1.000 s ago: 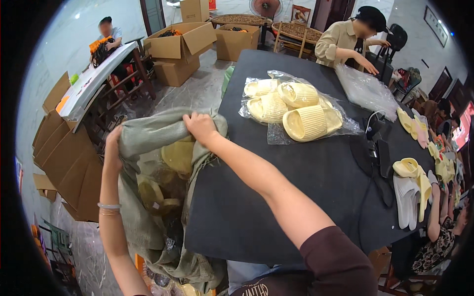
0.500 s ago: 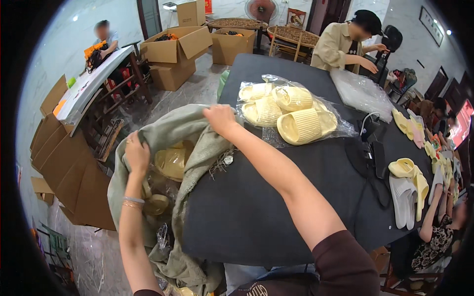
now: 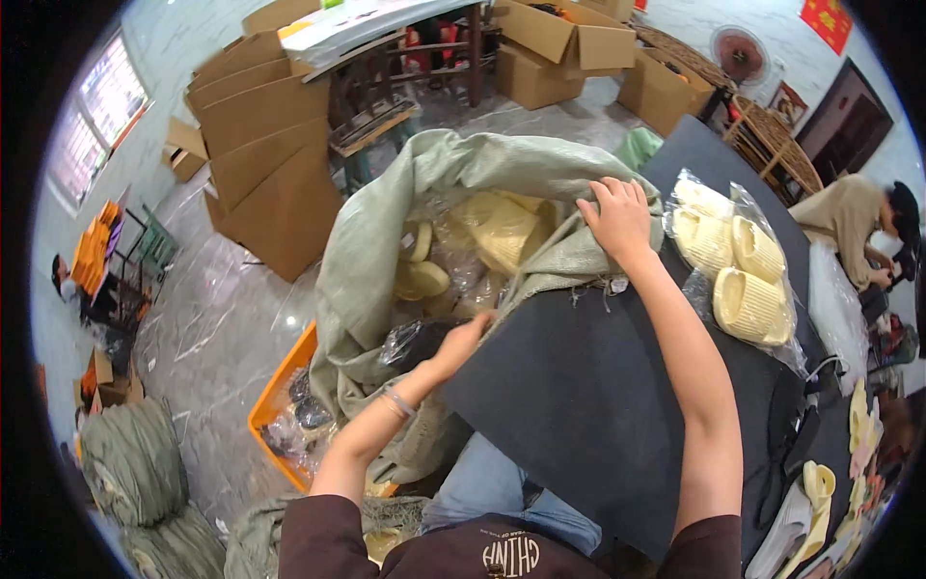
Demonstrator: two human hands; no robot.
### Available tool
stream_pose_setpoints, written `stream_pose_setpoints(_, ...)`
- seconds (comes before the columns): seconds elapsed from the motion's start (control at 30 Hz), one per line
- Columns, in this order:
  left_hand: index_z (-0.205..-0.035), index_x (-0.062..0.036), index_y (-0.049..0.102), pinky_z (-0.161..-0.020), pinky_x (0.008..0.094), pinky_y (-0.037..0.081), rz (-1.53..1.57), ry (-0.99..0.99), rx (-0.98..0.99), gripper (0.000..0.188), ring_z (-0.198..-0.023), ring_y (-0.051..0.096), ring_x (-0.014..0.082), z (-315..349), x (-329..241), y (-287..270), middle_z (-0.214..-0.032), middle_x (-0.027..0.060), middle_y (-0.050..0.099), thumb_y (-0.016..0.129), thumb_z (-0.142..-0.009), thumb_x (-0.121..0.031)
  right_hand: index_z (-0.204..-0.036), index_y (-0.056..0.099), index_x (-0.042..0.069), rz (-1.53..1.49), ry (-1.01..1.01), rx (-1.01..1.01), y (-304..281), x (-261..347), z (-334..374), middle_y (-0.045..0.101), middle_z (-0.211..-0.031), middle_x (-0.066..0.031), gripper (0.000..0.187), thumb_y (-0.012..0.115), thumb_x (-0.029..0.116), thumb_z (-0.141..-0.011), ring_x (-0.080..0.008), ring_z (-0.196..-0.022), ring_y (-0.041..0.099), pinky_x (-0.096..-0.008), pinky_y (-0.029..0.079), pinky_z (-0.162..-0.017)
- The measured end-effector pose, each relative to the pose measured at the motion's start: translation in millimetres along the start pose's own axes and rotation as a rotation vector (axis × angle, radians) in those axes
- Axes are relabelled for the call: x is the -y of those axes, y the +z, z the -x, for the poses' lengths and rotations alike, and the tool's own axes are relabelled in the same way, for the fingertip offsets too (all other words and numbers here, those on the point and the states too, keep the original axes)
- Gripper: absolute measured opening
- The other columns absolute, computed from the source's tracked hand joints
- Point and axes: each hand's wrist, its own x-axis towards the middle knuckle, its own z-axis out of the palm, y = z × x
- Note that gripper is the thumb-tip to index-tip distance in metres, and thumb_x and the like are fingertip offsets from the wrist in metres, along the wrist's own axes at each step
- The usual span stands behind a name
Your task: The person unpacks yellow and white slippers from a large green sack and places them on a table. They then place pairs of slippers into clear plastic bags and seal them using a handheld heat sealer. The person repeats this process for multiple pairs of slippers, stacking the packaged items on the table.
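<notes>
A grey-green woven sack (image 3: 362,251) stands with its mouth wide beside the black table (image 3: 579,386). Inside it lie pale yellow slippers (image 3: 502,232) in clear plastic bags, and a black plastic-wrapped bundle (image 3: 415,344) shows near its front side. My right hand (image 3: 620,224) is closed over the sack's rim at the table edge, fingers bent across the cloth. Closer to me, my left hand (image 3: 461,347) grips the near rim by the table corner; its fingertips are partly hidden. On the table, bagged yellow ribbed slippers (image 3: 748,280) lie right of my right hand.
An orange crate (image 3: 280,391) with bagged items sits on the floor left of the sack. Folded cardboard (image 3: 270,193) leans beyond it. Full sacks (image 3: 135,463) stand at the lower left. Grey and yellow slippers (image 3: 815,502) lie at the table's right. A person (image 3: 854,227) works at the far right.
The view has swung left and down. My left hand has gone from the sack's far-left rim to its near rim. My right hand stays on the rim, and the mouth is spread wider.
</notes>
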Motion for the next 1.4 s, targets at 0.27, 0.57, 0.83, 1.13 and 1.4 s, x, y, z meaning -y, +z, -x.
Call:
stream_pose_setpoints(0.27, -0.121, -0.0086, 0.054, -0.083, 0.0396, 0.048, 0.055, 0.207, 0.113, 0.039, -0.097, 0.063, 0.0333, -14, 22, -22, -0.102, 0.0201, 0.065, 0.059, -0.084, -0.021, -0.099, 0.064, 0.008, -0.341, -0.225, 0.000, -69, 68, 19, 0.062, -0.109, -0.0072, 0.020, 0.060, 0.008, -0.079, -0.0246, -0.105, 0.057, -0.0431, 0.035, -0.104)
stream_pose_setpoints(0.57, -0.096, -0.0001, 0.057, -0.044, 0.0225, 0.037, 0.979, -0.448, -0.461, 0.038, -0.057, 0.051, 0.0110, -155, 38, -22, -0.078, 0.0027, 0.055, 0.071, -0.081, -0.032, -0.099, 0.067, 0.010, -0.616, -0.063, 0.317, -218, 94, 143, 0.067, -0.098, -0.0034, 0.023, 0.067, 0.007, -0.076, -0.0179, -0.093, 0.062, -0.0404, 0.041, -0.095)
stream_pose_setpoints(0.83, -0.104, 0.0082, 0.063, -0.078, 0.0367, 0.048, 0.820, -0.422, -0.646, 0.060, -0.094, 0.061, 0.0231, -204, 25, -6, -0.101, 0.0193, 0.064, 0.078, -0.067, -0.037, -0.096, 0.067, 0.006, -0.608, 0.328, 0.152, -299, 84, 221, 0.071, -0.082, -0.0009, 0.019, 0.063, 0.000, -0.079, -0.0138, -0.076, 0.065, -0.0354, 0.044, -0.087)
stream_pose_setpoints(1.13, -0.110, 0.0050, 0.055, -0.073, 0.0318, 0.051, 0.981, 0.015, -0.900, 0.041, -0.083, 0.063, 0.0190, -100, -95, -110, -0.100, 0.0126, 0.064, 0.073, -0.077, -0.010, -0.100, 0.066, 0.002, -0.684, 0.630, -0.061, -339, 66, 278, 0.071, -0.079, -0.0052, 0.019, 0.056, -0.003, -0.085, -0.0144, -0.077, 0.065, -0.0297, 0.045, -0.078)
stream_pose_setpoints(1.4, -0.118, -0.0038, 0.054, -0.087, 0.0354, 0.050, 1.128, 0.038, -0.683, 0.045, -0.098, 0.061, 0.0204, 40, -114, -249, -0.110, 0.0068, 0.061, 0.067, -0.084, -0.030, -0.104, 0.066, 0.001, -0.927, 0.797, 0.008, -342, 61, 314, 0.071, -0.087, -0.0073, 0.019, 0.056, 0.000, -0.088, -0.0142, -0.081, 0.065, -0.0273, 0.047, -0.078)
